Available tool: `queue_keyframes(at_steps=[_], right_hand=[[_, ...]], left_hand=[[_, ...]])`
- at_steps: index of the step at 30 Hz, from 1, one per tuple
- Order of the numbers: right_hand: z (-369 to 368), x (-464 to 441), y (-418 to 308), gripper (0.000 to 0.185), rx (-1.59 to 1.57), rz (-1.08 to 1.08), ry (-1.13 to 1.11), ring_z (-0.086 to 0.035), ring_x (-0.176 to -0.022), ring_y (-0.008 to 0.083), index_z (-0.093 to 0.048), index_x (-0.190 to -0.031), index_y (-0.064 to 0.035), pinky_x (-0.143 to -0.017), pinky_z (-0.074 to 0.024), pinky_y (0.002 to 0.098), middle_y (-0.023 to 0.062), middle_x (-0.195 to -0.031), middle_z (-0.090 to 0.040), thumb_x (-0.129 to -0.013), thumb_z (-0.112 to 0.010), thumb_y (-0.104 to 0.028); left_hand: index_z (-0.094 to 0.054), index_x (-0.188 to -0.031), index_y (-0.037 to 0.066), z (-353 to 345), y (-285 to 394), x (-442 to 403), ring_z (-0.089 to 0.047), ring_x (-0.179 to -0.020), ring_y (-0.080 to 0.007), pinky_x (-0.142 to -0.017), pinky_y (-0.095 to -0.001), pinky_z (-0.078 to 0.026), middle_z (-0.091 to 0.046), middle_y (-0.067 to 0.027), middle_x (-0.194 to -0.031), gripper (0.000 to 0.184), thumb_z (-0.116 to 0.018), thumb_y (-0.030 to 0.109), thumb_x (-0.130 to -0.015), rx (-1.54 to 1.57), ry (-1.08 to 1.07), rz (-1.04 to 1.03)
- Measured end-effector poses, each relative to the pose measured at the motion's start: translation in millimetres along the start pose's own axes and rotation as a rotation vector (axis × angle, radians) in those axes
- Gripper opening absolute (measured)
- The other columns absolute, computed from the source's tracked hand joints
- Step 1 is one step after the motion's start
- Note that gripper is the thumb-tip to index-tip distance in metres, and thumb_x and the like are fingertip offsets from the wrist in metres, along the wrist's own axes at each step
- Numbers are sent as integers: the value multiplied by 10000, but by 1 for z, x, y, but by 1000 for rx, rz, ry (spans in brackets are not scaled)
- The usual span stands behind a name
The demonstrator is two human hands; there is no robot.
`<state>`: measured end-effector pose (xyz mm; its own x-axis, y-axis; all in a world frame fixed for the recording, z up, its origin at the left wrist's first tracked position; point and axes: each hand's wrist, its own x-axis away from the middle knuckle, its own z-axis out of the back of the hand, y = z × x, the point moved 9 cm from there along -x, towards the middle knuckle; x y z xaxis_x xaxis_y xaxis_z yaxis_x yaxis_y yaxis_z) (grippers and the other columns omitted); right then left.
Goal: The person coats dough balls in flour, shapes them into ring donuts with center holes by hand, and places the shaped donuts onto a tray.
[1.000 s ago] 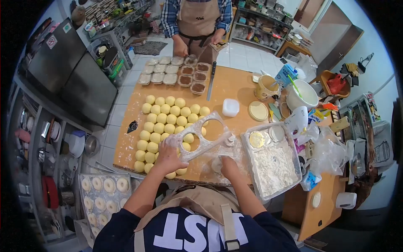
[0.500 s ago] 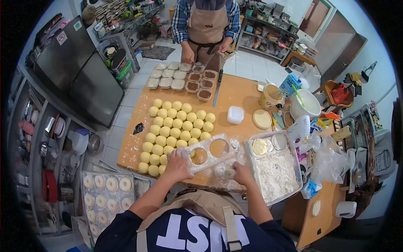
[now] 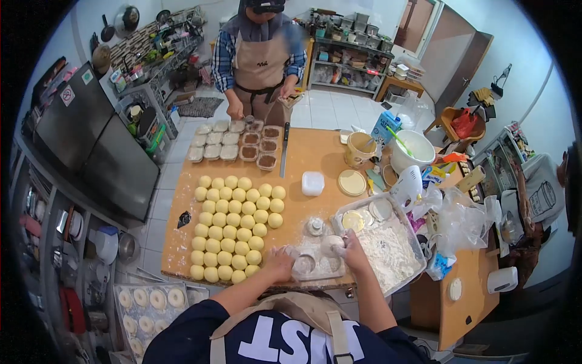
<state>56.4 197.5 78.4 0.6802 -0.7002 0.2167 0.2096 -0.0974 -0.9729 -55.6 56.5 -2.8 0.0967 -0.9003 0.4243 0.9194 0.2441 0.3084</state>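
A white two-hole plate [image 3: 317,274] lies on the floured table near the front edge. My left hand [image 3: 279,264] is at its left end, fingers on the plate's edge. My right hand [image 3: 353,250] is closed round a pale, floury round thing [image 3: 332,245] above the plate's right part; its exact shape is hard to make out. Just behind stands a small white round tool with a knob [image 3: 314,226]. Rows of yellow dough balls [image 3: 230,232] sit left of my hands. On the right, a tray of flour [image 3: 393,255] holds several round discs.
Across the table a person [image 3: 259,60] in an apron stands by filled tubs [image 3: 213,151]. A knife [image 3: 284,151] lies beside the tubs. A white lidded box [image 3: 313,183], mixing bowl [image 3: 412,150] and mixer [image 3: 407,185] are farther right. Ring-shaped dough [image 3: 158,298] rests on a tray at lower left.
The plate has gone from raised and tilted in my left hand to flat on the table. My right hand has risen toward the flour tray with the pale round thing. The view has shifted.
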Motion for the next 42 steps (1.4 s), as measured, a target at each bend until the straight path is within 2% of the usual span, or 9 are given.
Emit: queue_keyframes(at_steps=[3,7,13,19,25,28,33,36,42], right_hand=[[-17,-5,-6,395,-91,35,-41,-563,-933,165,-386,-1075,-30,-809,-480,311,86,-991,-547,-770,-625,47],[-47,-6,-29,453,-98,145,-153,-570,-1000,185,-357,-1082,-32,-843,-486,325,103,-1028,-550,-747,-648,56],[-54,-6,-60,438,448,388,108,-601,-890,255,-425,-1024,-9,-762,-488,369,150,-1035,-551,-700,-718,-10],[-66,11,-92,385,396,523,259,-556,-815,301,-461,-963,1,-733,-457,387,159,-900,-541,-697,-728,-77],[-53,9,-81,443,331,436,341,-571,-941,341,-450,-1040,7,-812,-449,406,193,-991,-568,-706,-722,-94],[-61,-1,-83,554,381,352,77,-524,-1075,365,-430,-1144,22,-909,-422,405,217,-1114,-533,-694,-731,-98],[-32,-10,-88,711,559,521,202,-421,-1202,394,-397,-1262,0,-1011,-352,430,238,-1263,-450,-666,-765,-124],[-24,-4,-93,738,577,571,173,-371,-1243,405,-393,-1280,-22,-1034,-321,459,241,-1309,-412,-654,-770,-119],[15,-6,-93,790,632,574,260,-334,-1264,407,-377,-1298,-27,-1061,-284,460,234,-1334,-373,-614,-768,-92]], left_hand=[[-308,-1387,-6,25,6,-12,-311,-1340,-347,-1105,-463,-252,-399,-235,-1376,911,-754,429,-723,416,383,-114],[-292,-1373,-30,69,21,-10,-476,-1217,-216,-998,-326,-414,-452,-161,-1331,680,-677,31,-816,1598,306,-293],[-353,-1316,-2,97,4,11,-564,-1072,-156,-906,-277,-470,-564,-117,-1198,590,-654,-30,-810,1728,441,-235],[-420,-1188,14,106,-17,22,-575,-991,-146,-848,-279,-481,-582,-117,-1131,467,-669,-27,-795,1681,628,-158],[-406,-1173,17,123,-13,30,-560,-1038,-171,-865,-288,-476,-563,-130,-1156,483,-706,45,-795,1376,873,-191],[-398,-1185,8,129,6,28,-552,-1079,-189,-903,-308,-457,-562,-136,-1162,464,-681,40,-820,1624,681,-214],[-349,-1305,-4,134,18,21,-538,-1127,-230,-973,-338,-408,-535,-182,-1234,601,-300,502,-984,1170,802,-351],[-367,-1304,-10,121,26,1,-527,-1144,-234,-972,-343,-414,-522,-179,-1248,598,-288,492,-989,1566,659,-257],[-322,-1342,7,119,57,-21,-494,-1178,-264,-1003,-395,-383,-488,-187,-1270,795,-247,669,-908,1501,678,-349]])
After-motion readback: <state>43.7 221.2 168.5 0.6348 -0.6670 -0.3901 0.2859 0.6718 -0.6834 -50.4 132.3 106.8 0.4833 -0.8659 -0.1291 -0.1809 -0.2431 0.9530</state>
